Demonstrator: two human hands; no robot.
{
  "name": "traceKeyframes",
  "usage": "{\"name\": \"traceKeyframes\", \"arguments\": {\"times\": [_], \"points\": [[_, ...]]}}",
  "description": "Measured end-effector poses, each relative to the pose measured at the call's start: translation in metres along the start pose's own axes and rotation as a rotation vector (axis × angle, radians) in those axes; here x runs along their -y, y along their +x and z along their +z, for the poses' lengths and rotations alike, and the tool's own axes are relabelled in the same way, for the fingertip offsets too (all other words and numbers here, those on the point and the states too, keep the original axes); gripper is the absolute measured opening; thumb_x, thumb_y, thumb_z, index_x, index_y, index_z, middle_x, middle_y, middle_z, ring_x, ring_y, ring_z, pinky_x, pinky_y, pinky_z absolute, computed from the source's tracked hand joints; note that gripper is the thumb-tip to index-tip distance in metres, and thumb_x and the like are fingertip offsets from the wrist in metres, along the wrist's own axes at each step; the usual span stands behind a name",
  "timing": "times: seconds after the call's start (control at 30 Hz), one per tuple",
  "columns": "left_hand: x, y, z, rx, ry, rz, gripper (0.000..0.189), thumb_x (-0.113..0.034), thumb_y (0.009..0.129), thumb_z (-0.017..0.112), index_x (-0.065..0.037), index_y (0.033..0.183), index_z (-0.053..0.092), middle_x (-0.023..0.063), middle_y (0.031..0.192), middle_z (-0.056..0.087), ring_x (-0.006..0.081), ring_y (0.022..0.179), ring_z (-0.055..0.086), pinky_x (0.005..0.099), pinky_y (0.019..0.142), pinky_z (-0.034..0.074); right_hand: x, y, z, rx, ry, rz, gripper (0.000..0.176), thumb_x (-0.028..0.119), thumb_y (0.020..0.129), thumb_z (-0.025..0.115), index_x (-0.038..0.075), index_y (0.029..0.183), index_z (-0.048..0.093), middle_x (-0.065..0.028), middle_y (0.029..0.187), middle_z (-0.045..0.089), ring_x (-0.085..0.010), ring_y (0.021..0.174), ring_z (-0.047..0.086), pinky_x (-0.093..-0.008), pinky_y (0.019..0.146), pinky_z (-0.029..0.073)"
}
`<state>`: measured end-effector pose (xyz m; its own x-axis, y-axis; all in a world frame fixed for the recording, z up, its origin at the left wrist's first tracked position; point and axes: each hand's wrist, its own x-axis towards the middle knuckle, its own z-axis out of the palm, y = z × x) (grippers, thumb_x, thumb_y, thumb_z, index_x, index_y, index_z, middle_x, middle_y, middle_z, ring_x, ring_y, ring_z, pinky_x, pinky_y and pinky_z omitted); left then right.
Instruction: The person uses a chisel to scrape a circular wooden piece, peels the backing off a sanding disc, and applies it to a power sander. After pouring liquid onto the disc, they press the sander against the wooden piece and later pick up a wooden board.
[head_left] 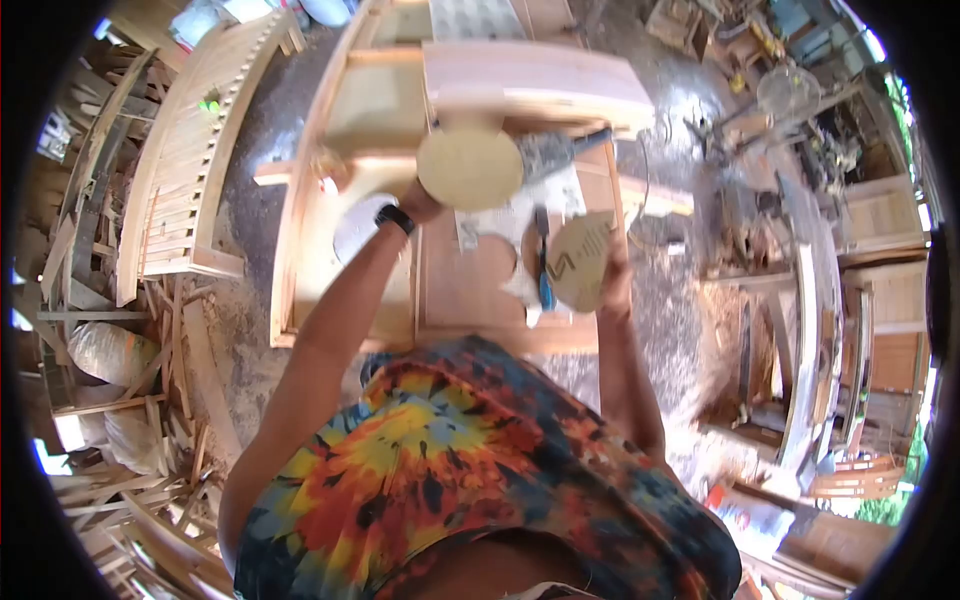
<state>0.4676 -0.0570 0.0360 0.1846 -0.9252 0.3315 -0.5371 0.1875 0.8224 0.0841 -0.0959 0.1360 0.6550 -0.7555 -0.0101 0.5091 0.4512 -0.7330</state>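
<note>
My left hand, with a dark band on its wrist, grips the edge of a round tan disc above the wooden frame. My right hand pinches a second disc by its right edge; dark printed marks show on that one. Beside the second disc lies a tool with a blue handle, of a kind I cannot make out. A grey power tool, partly covered by the first disc, rests behind on pale sheets. The fingers of my left hand are mostly hidden.
Under my hands stands a wooden frame with panels, one with a round pale patch. A slatted wooden piece is at the left, near scrap wood. A cable hangs at the right, and a fan stands beyond.
</note>
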Motion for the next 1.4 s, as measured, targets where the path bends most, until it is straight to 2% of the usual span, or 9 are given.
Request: {"name": "traceKeyframes", "arguments": {"times": [0.03,0.1,0.43,0.77,0.87,1.0,1.23,1.3,1.4], "points": [[0.007,-0.012,-0.004,0.030,0.053,-0.079,0.053,-0.026,0.094,0.073,-0.004,0.139,0.056,0.0173,0.136,0.065,0.0302,0.129,0.059,0.0427,0.105,0.050,0.010,-0.016,0.024,0.139,0.215,-0.052,0.069,0.033,0.092,0.075,0.006,0.149,0.048,-0.0178,0.144,0.059,-0.0307,0.123,0.064,-0.0465,0.102,0.055],[-0.032,-0.042,-0.020,-0.099,-0.013,-0.131,0.047,-0.024,0.094,0.073,-0.003,0.134,0.060,0.0191,0.130,0.068,0.0293,0.121,0.065,0.0401,0.099,0.053,0.008,-0.037,0.056,-0.139,0.317,-0.034,0.062,0.033,0.095,0.072,0.007,0.146,0.051,-0.0149,0.139,0.062,-0.0286,0.121,0.065,-0.0489,0.100,0.057],[-0.086,-0.162,-0.042,0.096,-0.416,-0.674,0.027,-0.023,0.099,0.070,0.002,0.110,0.072,0.0081,0.098,0.076,0.0154,0.091,0.072,0.0280,0.085,0.057,-0.118,-0.043,-0.015,-0.101,0.342,0.012,0.062,0.041,0.097,0.069,0.009,0.146,0.051,-0.0119,0.138,0.062,-0.0271,0.124,0.063,-0.0509,0.098,0.059],[-0.098,-0.157,-0.040,0.117,-0.530,-0.609,0.031,-0.026,0.101,0.069,0.003,0.111,0.070,0.0079,0.101,0.074,0.0132,0.088,0.070,0.0294,0.086,0.057,-0.136,-0.005,0.043,0.013,0.504,0.233,0.048,0.040,0.105,0.054,0.011,0.143,0.055,-0.0108,0.138,0.063,-0.0292,0.121,0.065,-0.0515,0.097,0.058],[-0.092,-0.157,-0.052,0.130,-0.559,-0.642,0.031,-0.025,0.101,0.069,0.004,0.112,0.070,0.0077,0.101,0.074,0.0131,0.089,0.070,0.0296,0.087,0.057,-0.130,-0.008,0.051,-0.157,0.420,0.208,0.049,0.044,0.107,0.045,0.013,0.143,0.055,-0.0100,0.139,0.062,-0.0293,0.124,0.063,-0.0496,0.097,0.058],[-0.084,-0.162,-0.087,0.164,-0.369,-0.526,0.029,-0.020,0.099,0.070,0.005,0.112,0.070,0.0064,0.098,0.074,0.0132,0.089,0.069,0.0294,0.086,0.055,-0.110,-0.085,0.069,-0.840,0.443,0.390,0.068,0.052,0.109,0.037,-0.004,0.146,0.044,-0.0260,0.143,0.054,-0.0399,0.123,0.060,-0.0488,0.105,0.052],[-0.048,-0.200,-0.097,0.178,-0.453,-0.701,0.027,-0.020,0.097,0.070,0.005,0.109,0.070,0.0065,0.093,0.074,0.0127,0.085,0.068,0.0291,0.081,0.054,-0.160,-0.256,0.077,-1.005,-0.021,0.624,0.066,0.047,0.109,0.038,-0.005,0.149,0.043,-0.0249,0.134,0.064,-0.0331,0.108,0.071,-0.0406,0.085,0.059],[-0.059,-0.205,-0.088,0.247,-0.495,-0.721,0.027,-0.020,0.098,0.070,0.005,0.108,0.071,0.0062,0.093,0.074,0.0121,0.084,0.067,0.0289,0.080,0.054,-0.169,-0.248,0.085,-1.051,-0.017,0.566,0.059,0.040,0.108,0.048,-0.006,0.144,0.050,-0.0216,0.129,0.068,-0.0315,0.101,0.073,-0.0387,0.083,0.059],[-0.080,-0.198,-0.074,0.385,-0.502,-0.689,0.026,-0.020,0.098,0.070,0.004,0.107,0.071,0.0063,0.092,0.074,0.0106,0.083,0.067,0.0284,0.078,0.054,-0.153,-0.197,0.102,-0.952,-0.758,0.260,0.039,0.020,0.102,0.058,-0.005,0.131,0.063,-0.0206,0.120,0.072,-0.0298,0.092,0.075,-0.0382,0.078,0.059]]}}
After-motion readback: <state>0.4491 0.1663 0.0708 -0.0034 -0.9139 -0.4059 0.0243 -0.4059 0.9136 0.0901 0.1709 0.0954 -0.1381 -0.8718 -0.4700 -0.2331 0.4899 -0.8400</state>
